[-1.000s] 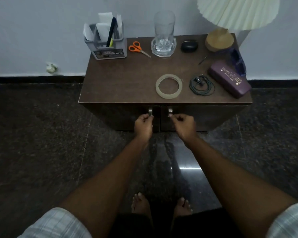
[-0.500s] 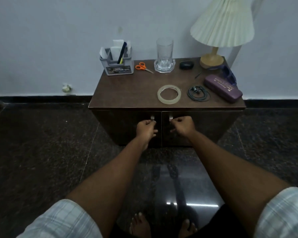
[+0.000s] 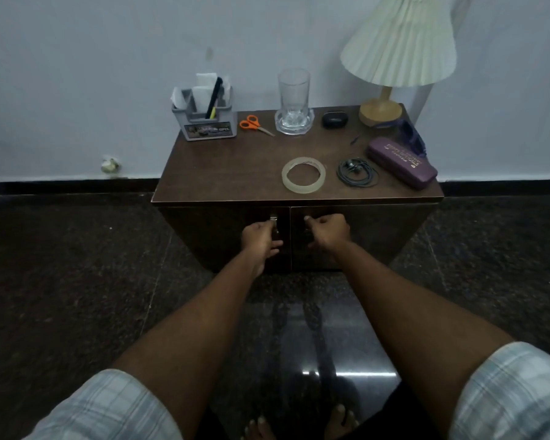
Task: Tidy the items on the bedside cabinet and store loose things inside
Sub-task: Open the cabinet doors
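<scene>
A dark wooden bedside cabinet (image 3: 204,182) stands against the wall, both front doors closed. My left hand (image 3: 261,238) grips the left door's metal handle (image 3: 273,221). My right hand (image 3: 327,230) is closed over the right door's handle, which it hides. On top lie a tape roll (image 3: 303,175), coiled earphones (image 3: 357,172), a purple glasses case (image 3: 401,162), orange scissors (image 3: 254,123) and a small black case (image 3: 334,119).
A grey organiser (image 3: 205,120) with pens and papers stands at the back left. A clear glass (image 3: 293,101) on a coaster is at the back middle, a pleated lamp (image 3: 394,58) at the back right with blue sunglasses (image 3: 411,134) beside it. Dark polished floor surrounds the cabinet.
My head has pulled back and lowered, so the cabinet front shows more. Both hands stay closed on the door handles and the doors remain closed.
</scene>
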Action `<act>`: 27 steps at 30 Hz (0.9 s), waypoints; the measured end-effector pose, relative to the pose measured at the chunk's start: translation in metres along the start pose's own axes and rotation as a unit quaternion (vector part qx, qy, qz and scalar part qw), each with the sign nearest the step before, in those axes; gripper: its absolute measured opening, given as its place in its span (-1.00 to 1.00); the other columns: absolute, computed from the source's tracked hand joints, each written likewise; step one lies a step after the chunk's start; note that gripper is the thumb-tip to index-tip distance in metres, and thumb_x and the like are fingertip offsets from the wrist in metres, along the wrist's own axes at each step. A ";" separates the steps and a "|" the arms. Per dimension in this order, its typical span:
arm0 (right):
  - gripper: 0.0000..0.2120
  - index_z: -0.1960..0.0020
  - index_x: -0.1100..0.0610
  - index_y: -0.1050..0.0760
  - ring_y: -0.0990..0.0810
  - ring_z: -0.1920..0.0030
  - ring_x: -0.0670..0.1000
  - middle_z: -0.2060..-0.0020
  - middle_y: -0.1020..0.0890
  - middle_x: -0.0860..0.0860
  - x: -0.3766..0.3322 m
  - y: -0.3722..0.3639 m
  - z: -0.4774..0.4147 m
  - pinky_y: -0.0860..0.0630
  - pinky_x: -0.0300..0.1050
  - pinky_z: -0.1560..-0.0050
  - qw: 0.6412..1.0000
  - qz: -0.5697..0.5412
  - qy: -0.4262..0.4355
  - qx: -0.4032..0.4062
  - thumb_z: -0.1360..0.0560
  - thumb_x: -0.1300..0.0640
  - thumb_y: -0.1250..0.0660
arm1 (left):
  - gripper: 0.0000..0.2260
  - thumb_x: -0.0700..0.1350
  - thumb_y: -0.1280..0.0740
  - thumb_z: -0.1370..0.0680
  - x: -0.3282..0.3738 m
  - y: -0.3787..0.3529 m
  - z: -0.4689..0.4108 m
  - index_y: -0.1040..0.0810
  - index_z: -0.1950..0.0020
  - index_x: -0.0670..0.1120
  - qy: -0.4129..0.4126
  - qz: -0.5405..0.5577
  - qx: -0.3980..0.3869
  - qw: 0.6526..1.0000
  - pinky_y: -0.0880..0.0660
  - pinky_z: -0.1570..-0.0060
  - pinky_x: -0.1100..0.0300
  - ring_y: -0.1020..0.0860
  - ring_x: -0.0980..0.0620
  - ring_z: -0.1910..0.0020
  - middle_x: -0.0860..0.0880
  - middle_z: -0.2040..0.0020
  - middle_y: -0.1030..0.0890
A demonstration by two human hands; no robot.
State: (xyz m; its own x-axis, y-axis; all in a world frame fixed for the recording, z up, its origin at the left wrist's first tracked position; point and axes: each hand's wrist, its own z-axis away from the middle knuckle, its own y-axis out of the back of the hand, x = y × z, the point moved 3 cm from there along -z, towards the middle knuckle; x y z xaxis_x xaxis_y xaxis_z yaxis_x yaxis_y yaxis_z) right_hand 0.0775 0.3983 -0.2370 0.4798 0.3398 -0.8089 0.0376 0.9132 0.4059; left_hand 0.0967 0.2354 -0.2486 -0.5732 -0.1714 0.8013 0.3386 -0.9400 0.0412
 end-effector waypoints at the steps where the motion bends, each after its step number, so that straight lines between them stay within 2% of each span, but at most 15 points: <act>1: -0.68 0.14 0.25 -0.65 -0.69 0.37 0.09 0.22 -0.71 0.12 0.001 0.000 0.000 -0.57 -0.20 0.43 1.000 -0.003 0.000 0.000 -0.52 -0.03 -0.41 | -0.88 0.00 -0.29 -0.61 -0.001 0.000 -0.001 -0.51 0.07 -0.01 -0.005 0.000 0.002 1.000 -0.53 0.22 0.14 -0.63 -0.02 0.20 -0.03 0.06 -0.61; 7: -0.68 0.10 0.25 -0.62 -0.68 0.44 0.04 0.18 -0.71 0.13 0.003 -0.003 0.000 -0.53 -0.20 0.45 1.000 -0.018 -0.006 -0.011 -0.53 -0.03 -0.39 | -0.87 -0.04 -0.26 -0.63 -0.003 -0.001 0.002 -0.51 0.10 0.00 -0.026 -0.004 0.008 1.000 -0.49 0.25 0.16 -0.61 -0.02 0.21 -0.06 -0.01 -0.62; 11: -0.70 0.06 0.21 -0.60 -0.71 0.36 0.14 0.16 -0.70 0.12 -0.002 0.000 0.009 -0.64 0.00 0.28 0.999 -0.016 -0.028 -0.037 -0.55 -0.05 -0.34 | -0.87 0.01 -0.26 -0.62 0.002 0.000 0.013 -0.50 0.09 0.02 -0.013 -0.026 -0.003 1.000 -0.49 0.27 0.17 -0.62 -0.01 0.22 -0.05 -0.07 -0.63; 15: -0.59 -0.07 0.23 -0.58 -0.71 0.27 0.24 0.08 -0.67 0.13 -0.003 0.004 0.025 -0.67 0.15 0.16 0.994 -0.049 -0.060 -0.080 -0.54 -0.11 -0.22 | -0.80 0.16 -0.27 -0.58 0.005 0.006 0.030 -0.49 0.04 0.04 -0.001 -0.067 -0.015 0.998 -0.48 0.25 0.16 -0.63 -0.06 0.16 -0.02 -0.07 -0.62; 19: -0.48 -0.22 0.18 -0.54 -0.67 0.09 0.23 -0.10 -0.62 0.13 -0.001 0.014 0.052 -0.57 -0.09 0.31 0.990 -0.040 -0.077 -0.109 -0.54 -0.23 -0.18 | -0.59 0.27 -0.28 -0.51 -0.002 0.017 0.053 -0.52 -0.08 -0.06 0.000 -0.140 0.004 0.990 -0.49 0.20 0.11 -0.59 -0.08 0.18 -0.06 -0.04 -0.62; 21: -0.34 -0.25 0.17 -0.52 -0.62 -0.02 0.19 -0.13 -0.59 0.12 0.004 0.020 0.066 -0.62 -0.04 0.22 0.986 -0.042 -0.096 -0.128 -0.46 -0.37 -0.25 | -0.51 0.32 -0.27 -0.47 -0.007 0.028 0.065 -0.54 -0.12 -0.07 0.014 -0.171 0.009 0.985 -0.46 0.19 0.11 -0.55 -0.08 0.19 -0.09 -0.08 -0.62; 23: -0.15 -0.31 0.19 -0.51 -0.60 -0.10 0.19 -0.20 -0.59 0.15 0.009 0.028 0.077 -0.63 0.06 0.03 0.983 -0.038 -0.108 -0.142 -0.33 -0.48 -0.32 | -0.37 0.43 -0.25 -0.40 -0.005 0.039 0.080 -0.52 -0.16 -0.07 0.048 -0.168 -0.008 0.985 -0.44 0.15 0.09 -0.53 -0.09 0.10 -0.07 -0.13 -0.60; 25: 0.03 -0.43 0.23 -0.40 -0.55 -0.25 0.22 -0.33 -0.52 0.19 0.014 0.034 0.087 -0.54 0.03 -0.14 0.982 -0.032 -0.122 -0.138 -0.25 -0.50 -0.38 | -0.22 0.52 -0.28 -0.30 -0.006 0.048 0.094 -0.47 -0.29 -0.01 0.077 -0.179 -0.024 0.980 -0.45 0.11 0.06 -0.53 -0.15 -0.03 -0.07 -0.23 -0.55; 27: 0.21 -0.44 0.25 -0.37 -0.52 -0.29 0.21 -0.38 -0.48 0.18 0.019 0.041 0.097 -0.49 0.03 -0.25 0.985 -0.009 -0.127 -0.119 -0.07 -0.56 -0.43 | -0.12 0.46 -0.36 -0.29 -0.015 0.060 0.102 -0.42 -0.40 -0.11 0.078 -0.202 -0.003 0.976 -0.49 0.05 0.02 -0.54 -0.20 -0.11 -0.14 -0.31 -0.52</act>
State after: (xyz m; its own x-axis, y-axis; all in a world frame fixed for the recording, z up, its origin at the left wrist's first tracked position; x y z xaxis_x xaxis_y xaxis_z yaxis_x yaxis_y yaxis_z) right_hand 0.1731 0.4199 -0.1946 0.6857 0.2844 -0.6701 -0.1449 0.9554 0.2572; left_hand 0.2018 0.2113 -0.1973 -0.7659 0.1722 0.6195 0.0566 -0.9417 0.3317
